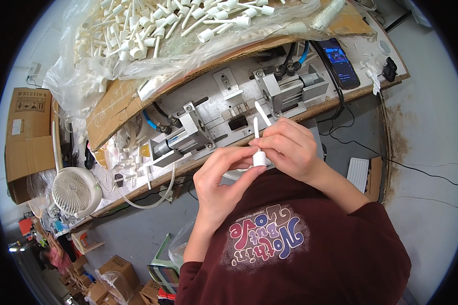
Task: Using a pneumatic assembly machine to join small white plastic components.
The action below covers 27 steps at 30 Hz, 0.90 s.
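Observation:
My left hand (220,175) is closed, its thumb and fingers pinching a white ribbed cap (259,159) from which a slim white applicator stick (256,128) points up. My right hand (290,147) is closed too. Its fingertips meet the base of that stick, and a second white stick (263,114) juts out from between its fingers; the lower end is hidden. Both hands are close together in front of my chest, on the near side of a metal bench fixture (237,109). Air cylinders (185,137) flank the fixture's small central slot.
Beyond the fixture, a plastic-lined cardboard box (117,104) holds a heap of white capped sticks (152,23). At the right are a lit phone (341,63) and black cables. A white fan (76,192) stands at the left bench end, near a carton (30,140). A hose (170,185) hangs off the edge.

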Tool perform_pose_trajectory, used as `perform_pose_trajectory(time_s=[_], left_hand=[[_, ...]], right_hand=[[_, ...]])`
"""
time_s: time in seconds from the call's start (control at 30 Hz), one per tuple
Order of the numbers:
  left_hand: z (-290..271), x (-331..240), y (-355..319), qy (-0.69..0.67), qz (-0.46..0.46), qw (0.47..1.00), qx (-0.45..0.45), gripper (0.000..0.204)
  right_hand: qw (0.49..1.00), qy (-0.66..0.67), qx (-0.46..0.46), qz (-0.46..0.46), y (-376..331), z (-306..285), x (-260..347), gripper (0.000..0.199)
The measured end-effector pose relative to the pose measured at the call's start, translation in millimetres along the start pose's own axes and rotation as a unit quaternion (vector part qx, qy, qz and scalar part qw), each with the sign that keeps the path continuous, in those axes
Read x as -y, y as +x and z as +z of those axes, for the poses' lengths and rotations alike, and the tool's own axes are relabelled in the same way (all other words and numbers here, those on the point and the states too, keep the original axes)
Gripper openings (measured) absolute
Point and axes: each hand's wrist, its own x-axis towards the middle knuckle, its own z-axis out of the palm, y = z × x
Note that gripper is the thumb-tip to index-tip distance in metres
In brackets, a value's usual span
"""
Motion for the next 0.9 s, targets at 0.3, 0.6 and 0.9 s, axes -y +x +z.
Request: perform_pose_trajectory(time_s=[0.3, 0.6, 0.9], left_hand=[[-0.1, 10.1, -1.1, 0.15, 0.038, 0.987, -0.04, 0.037], [4.9, 38.6, 5.7, 0.359, 0.147, 0.92, -0.053, 0.029], [13.6, 55.2, 12.2, 0.424, 0.148, 0.893, -0.038, 0.026]], right_hand=[[0.999, 0.034, -0.008, 0.04, 3.6, -11.9, 1.9, 0.035], [0.998, 0.006, 0.025, 0.057, -2.2, -11.5, 0.3, 0.04], [0.997, 0.044, -0.002, 0.065, 0.8, -9.5, 0.3, 0.033]])
